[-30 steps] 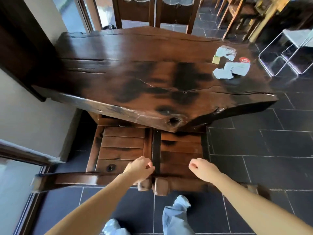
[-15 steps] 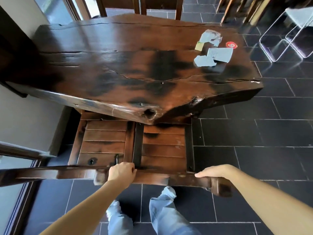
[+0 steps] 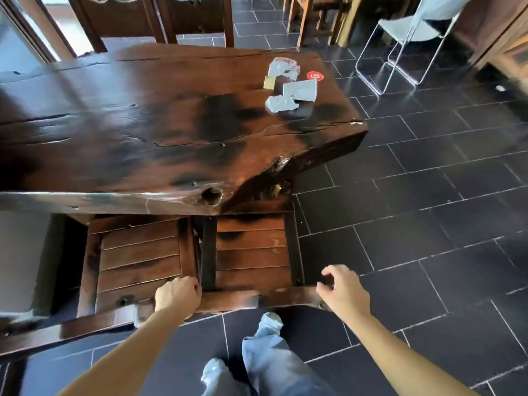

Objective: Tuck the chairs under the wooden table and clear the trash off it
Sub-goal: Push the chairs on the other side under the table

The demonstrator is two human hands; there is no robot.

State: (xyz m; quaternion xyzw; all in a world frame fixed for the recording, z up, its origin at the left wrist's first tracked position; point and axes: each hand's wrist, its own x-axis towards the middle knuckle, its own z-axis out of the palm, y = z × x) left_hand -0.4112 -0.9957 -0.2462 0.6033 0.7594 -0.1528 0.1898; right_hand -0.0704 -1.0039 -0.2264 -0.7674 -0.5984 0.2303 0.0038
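Both hands gripped the chair (image 3: 251, 252) at 6 o'clock, its seat half under the table (image 3: 143, 124): left hand (image 3: 177, 295) and right hand (image 3: 344, 292) fingers curled round its rail. Trash (image 3: 300, 91) lay at 1 o'clock.

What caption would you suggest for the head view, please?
Left hand and right hand at a chair's back rail, seat partly under the wooden table; trash on its far corner.

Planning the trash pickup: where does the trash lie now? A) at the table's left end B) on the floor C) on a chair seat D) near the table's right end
D: the plastic cup and crumpled wrappers lie on the table near its right end, beside a red disc.
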